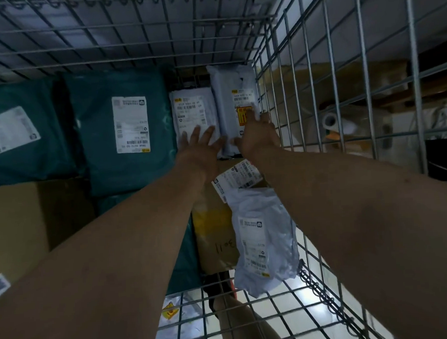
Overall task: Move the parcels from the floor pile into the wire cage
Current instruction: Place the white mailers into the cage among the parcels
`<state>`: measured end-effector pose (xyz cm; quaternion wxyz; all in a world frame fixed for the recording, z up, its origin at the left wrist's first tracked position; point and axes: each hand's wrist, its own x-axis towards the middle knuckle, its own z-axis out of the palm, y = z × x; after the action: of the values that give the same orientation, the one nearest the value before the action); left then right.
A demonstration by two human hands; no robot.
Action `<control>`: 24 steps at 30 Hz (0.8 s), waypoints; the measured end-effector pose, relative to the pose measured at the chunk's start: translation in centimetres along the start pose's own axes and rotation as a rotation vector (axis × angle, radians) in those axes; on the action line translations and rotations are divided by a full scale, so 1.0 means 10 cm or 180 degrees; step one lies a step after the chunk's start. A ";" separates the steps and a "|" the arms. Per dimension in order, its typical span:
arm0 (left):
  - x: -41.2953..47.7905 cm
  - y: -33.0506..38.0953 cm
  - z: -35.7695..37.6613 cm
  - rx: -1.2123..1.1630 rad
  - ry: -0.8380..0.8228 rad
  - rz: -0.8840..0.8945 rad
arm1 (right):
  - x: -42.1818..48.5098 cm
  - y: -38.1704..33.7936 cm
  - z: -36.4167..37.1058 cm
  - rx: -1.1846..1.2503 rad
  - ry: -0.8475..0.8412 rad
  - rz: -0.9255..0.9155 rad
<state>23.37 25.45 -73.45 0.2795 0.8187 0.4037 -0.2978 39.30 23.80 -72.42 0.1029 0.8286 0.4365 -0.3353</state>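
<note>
Both your arms reach deep into the galvanised wire cage (363,58), towards its far right corner. Two parcels lie there side by side. The tall grey plastic mailer parcel (232,91) is hard against the right-hand mesh. The flatter white plastic mailer parcel (190,106) touches its left edge.

Each grip is wide and holds nothing. The fingers of your left hand (200,151) are straight and spread over the near end of the white parcel. Those of your right hand (258,137) are flat across the orange sticker on the grey one.

What matters for the next move is the lie of the parcels. Both run lengthways straight away from you, parallel to the right wall, and your hands sit on their near ends. Each hand is already the nearer one for its own parcel, so no crossing is needed. A push along that axis would likely seat them against the back mesh. A sideways shove would only jam the grey one into the wires.

A large teal plastic bag (122,128) fills the space to the left, so there is no room to slide that way. When you draw back, mind the crumpled grey mailer (265,239) under your right forearm. It rests on a brown cardboard box (215,229) and hangs towards the cage's near edge. The floor pile itself is out of view.
</note>
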 end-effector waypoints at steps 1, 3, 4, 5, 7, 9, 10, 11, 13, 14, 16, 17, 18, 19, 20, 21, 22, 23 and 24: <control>-0.05 0.02 -0.05 -0.0065 0.0126 0.0021 | -0.07 -0.01 -0.01 -0.0029 0.0018 -0.0010; -0.20 0.05 -0.16 -0.0468 0.0332 -0.0003 | -0.21 -0.04 -0.05 -0.0002 0.0066 -0.0103; -0.30 0.05 -0.22 -0.0751 0.0400 -0.0045 | -0.28 -0.07 -0.09 0.0023 0.0100 -0.0176; -0.41 0.04 -0.27 -0.1019 0.0466 -0.0083 | -0.36 -0.09 -0.13 0.0037 0.0141 -0.0258; -0.66 0.01 -0.36 -0.1446 0.0632 -0.0122 | -0.53 -0.15 -0.22 0.0134 0.0195 -0.0467; -0.93 -0.05 -0.45 -0.1757 0.0866 -0.0135 | -0.73 -0.25 -0.32 0.0415 0.0171 -0.0762; -1.08 -0.09 -0.50 -0.1842 0.0971 -0.0156 | -0.85 -0.32 -0.36 0.0522 0.0154 -0.0939; -1.23 -0.14 -0.55 -0.1868 0.1037 -0.0173 | -0.98 -0.39 -0.41 0.0576 0.0153 -0.1104; -1.56 -0.24 -0.62 -0.1859 0.1129 -0.0194 | -1.26 -0.55 -0.49 0.0591 0.0213 -0.1338; -1.73 -0.29 -0.65 -0.1875 0.1189 -0.0203 | -1.41 -0.62 -0.54 0.0580 0.0265 -0.1419; -2.08 -0.40 -0.68 -0.1957 0.1310 -0.0315 | -1.73 -0.77 -0.61 0.0535 0.0339 -0.1585; -2.28 -0.44 -0.70 -0.1995 0.1380 -0.0411 | -1.91 -0.85 -0.65 0.0505 0.0366 -0.1679; -2.48 -0.49 -0.71 -0.2042 0.1434 -0.0486 | -2.09 -0.93 -0.68 0.0492 0.0378 -0.1762; -2.70 -0.52 -0.71 -0.2114 0.1480 -0.0521 | -2.30 -1.01 -0.71 0.0505 0.0386 -0.1842; -2.93 -0.56 -0.71 -0.2194 0.1537 -0.0549 | -2.51 -1.10 -0.74 0.0543 0.0386 -0.1938; -3.18 -0.59 -0.70 -0.2243 0.1623 -0.0584 | -2.75 -1.18 -0.75 0.0604 0.0383 -0.2043; -3.45 -0.62 -0.68 -0.2235 0.1747 -0.0646 | -3.00 -1.26 -0.77 0.0658 0.0390 -0.2162; -3.73 -0.64 -0.64 -0.2196 0.1873 -0.0728 | -3.26 -1.34 -0.77 0.0693 0.0391 -0.2293; -4.02 -0.66 -0.59 -0.2164 0.1959 -0.0808 | -3.53 -1.41 -0.76 0.0731 0.0374 -0.2395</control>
<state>-0.55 13.11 -42.28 0.3604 0.6752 0.6391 0.0758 17.73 12.62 -42.20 -0.1456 0.6346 0.6744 -0.3482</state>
